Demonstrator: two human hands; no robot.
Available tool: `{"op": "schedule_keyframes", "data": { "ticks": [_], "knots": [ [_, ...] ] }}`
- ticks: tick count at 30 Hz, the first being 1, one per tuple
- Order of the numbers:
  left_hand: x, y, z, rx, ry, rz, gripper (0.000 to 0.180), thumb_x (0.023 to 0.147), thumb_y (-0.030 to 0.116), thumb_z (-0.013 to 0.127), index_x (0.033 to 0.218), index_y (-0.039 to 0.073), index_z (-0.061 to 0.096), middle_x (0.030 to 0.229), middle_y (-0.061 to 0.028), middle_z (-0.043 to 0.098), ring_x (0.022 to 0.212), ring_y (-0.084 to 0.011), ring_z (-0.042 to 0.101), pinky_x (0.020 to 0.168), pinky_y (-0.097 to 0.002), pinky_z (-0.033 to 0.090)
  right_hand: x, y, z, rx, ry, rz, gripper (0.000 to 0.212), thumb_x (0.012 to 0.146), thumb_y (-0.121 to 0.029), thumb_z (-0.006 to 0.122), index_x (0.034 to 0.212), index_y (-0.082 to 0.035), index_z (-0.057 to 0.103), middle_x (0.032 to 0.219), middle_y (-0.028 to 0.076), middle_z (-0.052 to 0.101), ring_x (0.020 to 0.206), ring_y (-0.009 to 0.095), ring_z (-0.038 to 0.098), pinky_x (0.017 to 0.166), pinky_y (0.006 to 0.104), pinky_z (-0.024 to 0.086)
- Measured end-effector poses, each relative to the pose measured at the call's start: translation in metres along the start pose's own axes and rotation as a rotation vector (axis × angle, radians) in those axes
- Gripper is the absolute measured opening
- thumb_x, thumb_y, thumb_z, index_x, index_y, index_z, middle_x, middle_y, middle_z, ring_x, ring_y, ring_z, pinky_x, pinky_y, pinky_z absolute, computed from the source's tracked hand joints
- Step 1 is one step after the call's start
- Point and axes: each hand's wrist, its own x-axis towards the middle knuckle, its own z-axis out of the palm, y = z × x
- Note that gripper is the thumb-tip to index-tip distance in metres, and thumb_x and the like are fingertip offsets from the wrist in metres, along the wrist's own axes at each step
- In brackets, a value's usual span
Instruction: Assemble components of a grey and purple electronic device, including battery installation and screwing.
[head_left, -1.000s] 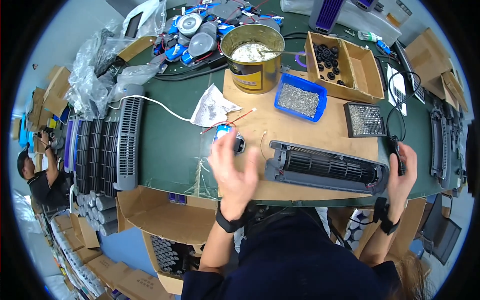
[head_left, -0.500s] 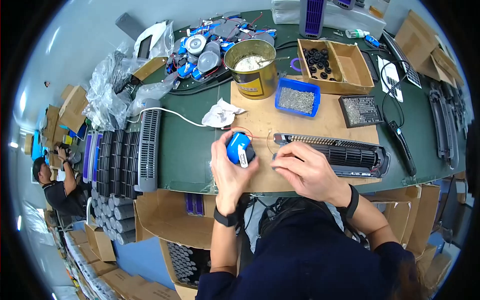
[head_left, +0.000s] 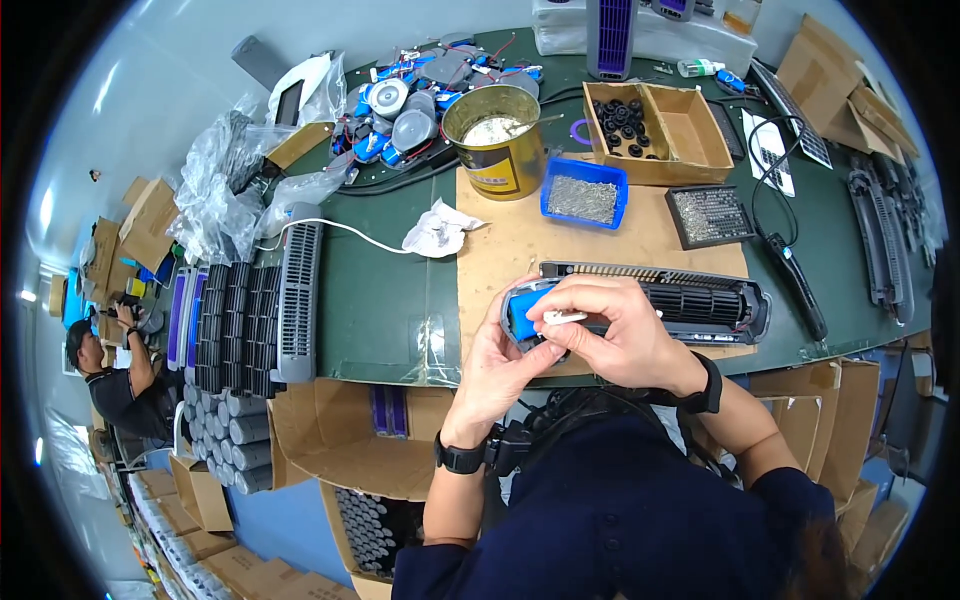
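Note:
A blue-wrapped block, apparently a battery pack, sits in a grey rounded part at the left end of the dark fan housing. My left hand is closed around that grey end, thumb along its near side. Over the block, my right hand pinches a small white piece between thumb and fingers; whether it is a tag or a connector I cannot tell. A black ribbed fan roller lies within the housing. My right hand partly hides where block and housing meet.
Behind the housing stand a blue tray of screws, a dark box of small metal parts and a tin. A corded black tool lies right. Crumpled white paper and stacked fan parts are left.
My left hand has moved right, bringing the blue block to the housing's left end. My right hand has come over the block and now pinches the white piece.

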Motion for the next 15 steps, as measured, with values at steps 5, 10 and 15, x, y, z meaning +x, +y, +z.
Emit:
{"op": "schedule_keyframes", "data": {
  "ticks": [5, 10, 15],
  "knots": [
    [0.001, -0.003, 0.002, 0.032, -0.032, -0.005, 0.069, 0.085, -0.002, 0.068, 0.14, 0.012, 0.029, 0.125, -0.009, 0.051, 0.11, -0.0188, 0.056, 0.076, -0.0322, 0.061, -0.002, 0.0, -0.002, 0.219, 0.079, 0.102, 0.011, 0.087, -0.001, 0.066, 0.097, 0.004, 0.066, 0.088, 0.007, 0.064, 0.082, 0.01, 0.063, 0.074, 0.0234, 0.054],
    [-0.003, -0.003, 0.003, 0.056, -0.036, -0.032, 0.065, 0.087, -0.001, 0.066, 0.137, 0.012, 0.027, 0.126, -0.0102, 0.049, 0.105, -0.0203, 0.061, 0.077, -0.0337, 0.06, -0.003, -0.005, -0.017, 0.164, 0.09, 0.374, 0.013, 0.086, -0.002, 0.068, 0.097, 0.004, 0.066, 0.088, 0.005, 0.065, 0.082, 0.009, 0.063, 0.072, 0.0233, 0.052],
    [-0.005, -0.003, 0.007, 0.009, 0.003, -0.072, 0.066, 0.089, 0.003, 0.066, 0.139, 0.012, 0.024, 0.125, -0.0121, 0.05, 0.102, -0.0203, 0.062, 0.077, -0.0339, 0.06, -0.002, -0.009, -0.017, -0.058, 0.105, -0.002, 0.018, 0.084, -0.005, 0.07, 0.101, 0.001, 0.068, 0.083, 0.009, 0.066, 0.074, 0.017, 0.065, 0.067, 0.0282, 0.052]
  ]
}}
